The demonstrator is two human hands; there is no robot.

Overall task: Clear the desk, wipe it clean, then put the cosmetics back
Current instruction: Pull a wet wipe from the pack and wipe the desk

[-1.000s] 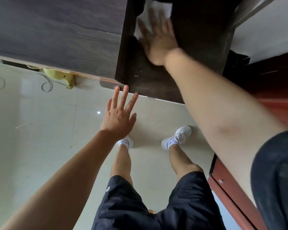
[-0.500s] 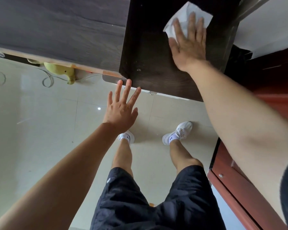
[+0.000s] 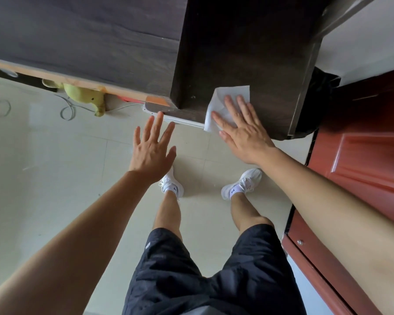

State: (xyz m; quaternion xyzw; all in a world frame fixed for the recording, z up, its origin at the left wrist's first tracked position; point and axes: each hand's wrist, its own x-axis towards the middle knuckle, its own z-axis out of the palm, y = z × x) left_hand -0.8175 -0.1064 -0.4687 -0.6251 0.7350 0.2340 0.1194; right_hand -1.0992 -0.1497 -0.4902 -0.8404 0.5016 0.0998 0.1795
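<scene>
Tissue (image 3: 225,103) lies pinned flat under the spread right hand (image 3: 241,130) at the near edge of the dark tabletop (image 3: 248,53). Left hand (image 3: 152,148) hovers open, empty. Best to keep the palm flat with even pressure, overlapping each pass.

Desk (image 3: 248,48): dark brown, faint wood grain. Wipe (image 3: 228,101): plain white. Floor (image 3: 55,167): pale cream tiles, at 9 o'clock. Plush toy (image 3: 82,96): yellow-green. Door (image 3: 369,155): red-brown, at 3 o'clock. Shorts (image 3: 191,273): black. Shoes (image 3: 243,183): white.
</scene>
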